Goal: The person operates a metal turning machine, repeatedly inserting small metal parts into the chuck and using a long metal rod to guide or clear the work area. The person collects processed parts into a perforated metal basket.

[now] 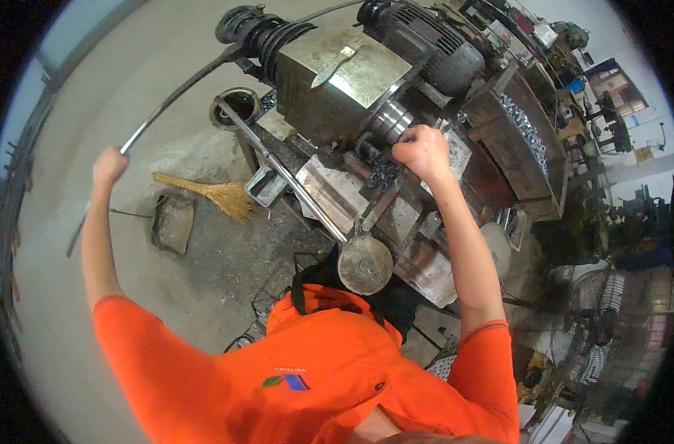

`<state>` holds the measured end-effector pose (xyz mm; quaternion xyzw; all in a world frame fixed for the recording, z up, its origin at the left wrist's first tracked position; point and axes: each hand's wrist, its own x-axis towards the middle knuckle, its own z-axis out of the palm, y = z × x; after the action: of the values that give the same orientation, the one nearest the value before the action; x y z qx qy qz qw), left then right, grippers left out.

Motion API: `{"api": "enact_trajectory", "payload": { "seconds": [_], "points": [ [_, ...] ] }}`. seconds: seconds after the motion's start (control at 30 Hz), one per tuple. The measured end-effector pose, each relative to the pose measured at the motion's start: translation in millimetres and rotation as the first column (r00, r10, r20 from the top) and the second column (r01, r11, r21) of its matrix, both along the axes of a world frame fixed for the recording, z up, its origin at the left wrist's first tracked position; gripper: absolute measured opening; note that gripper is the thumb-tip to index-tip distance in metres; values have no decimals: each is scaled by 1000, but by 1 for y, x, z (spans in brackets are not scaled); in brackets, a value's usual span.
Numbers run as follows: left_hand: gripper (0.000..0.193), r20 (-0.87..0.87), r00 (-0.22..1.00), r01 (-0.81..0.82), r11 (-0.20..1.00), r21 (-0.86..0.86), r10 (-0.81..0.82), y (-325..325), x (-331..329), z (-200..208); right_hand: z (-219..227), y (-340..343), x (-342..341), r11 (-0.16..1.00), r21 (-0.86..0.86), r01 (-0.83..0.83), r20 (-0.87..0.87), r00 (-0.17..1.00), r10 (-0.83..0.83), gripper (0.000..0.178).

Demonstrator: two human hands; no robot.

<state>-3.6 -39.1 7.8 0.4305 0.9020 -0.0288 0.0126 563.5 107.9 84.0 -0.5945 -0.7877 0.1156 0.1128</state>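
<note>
At the far left, my left hand [109, 166] is wrapped round a long metal lever [175, 95] that runs up to the pulley end [266, 41] of the machine. My right hand [423, 152] is closed at the front of the shiny round spindle nose [389, 120]. Whatever its fingers hold there is hidden by the hand. A wrench-like flat tool [335, 68] lies on top of the machine's box-shaped housing [296, 55]. Below the spindle, a long steel bar [307, 198] slants down to a round metal disc [365, 264] in front of my body.
Behind the housing sits a dark finned motor [448, 55]. A deep bin [511, 152] with many small metal parts stands at the right. On the floor to the left are a straw broom [222, 194] and a dustpan [172, 224]. A fan [599, 318] stands at the far right.
</note>
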Motion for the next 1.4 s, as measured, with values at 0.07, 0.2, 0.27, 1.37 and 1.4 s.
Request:
{"api": "enact_trajectory", "payload": {
  "seconds": [0.07,0.2,0.27,1.37,1.4],
  "points": [
    [28,9,1000,18,1000,21,-19,8,-15,2,-6,4,2,1000,14,-2,-32,999,2,29],
    [24,118,987,-106,994,-33,109,13,-11,2,-4,4,3,1000,15,-7,-29,1000,7,28],
    [23,100,986,-135,990,29,132,11,6,6,-8,6,4,996,82,-40,-32,999,43,27],
    [41,-154,967,235,949,211,-205,-44,203,8,4,-74,123,919,392,-47,-291,941,172,44],
    [42,-215,940,303,938,168,-265,-46,212,13,-4,-88,127,932,360,-35,-321,934,159,43]
  ]
}}
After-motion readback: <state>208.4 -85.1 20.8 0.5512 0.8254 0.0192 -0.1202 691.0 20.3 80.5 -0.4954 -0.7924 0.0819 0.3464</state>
